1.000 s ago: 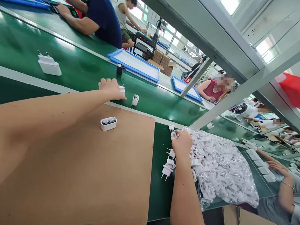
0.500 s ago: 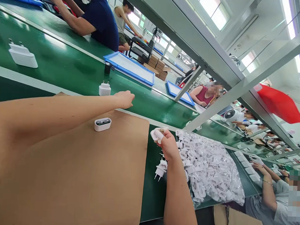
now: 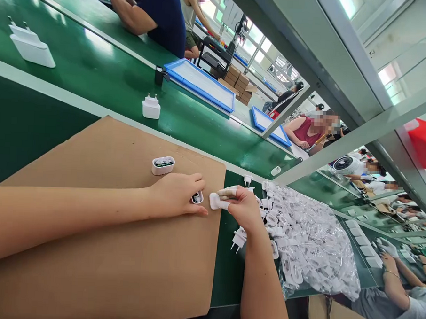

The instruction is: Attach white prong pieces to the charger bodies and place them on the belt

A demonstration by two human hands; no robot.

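My left hand point(image 3: 174, 193) reaches over the cardboard sheet point(image 3: 152, 265), its fingers closed around a white open charger housing point(image 3: 197, 197) with dark parts inside. Just behind it, another open charger housing point(image 3: 163, 166) stands on the cardboard, green and dark parts showing within. Facing it from the right, my right hand point(image 3: 244, 207) pinches a small white plastic piece point(image 3: 214, 201) at the cardboard's right edge. White covers sit on its fingertips. Beside my right wrist lie loose white plug pieces point(image 3: 239, 238) with metal pins.
Along the green conveyor point(image 3: 114, 80) stand white chargers point(image 3: 151, 106) with two pins. A clear bag of white plastic parts point(image 3: 315, 244) lies to the right. Blue-rimmed trays point(image 3: 202, 86) rest beyond the conveyor. A metal beam point(image 3: 341, 132) crosses overhead. Co-workers sit nearby.
My left hand has come back from over the conveyor to the cardboard, now holding a charger housing. My right hand still pinches the white piece, now close to my left. The view has shifted.
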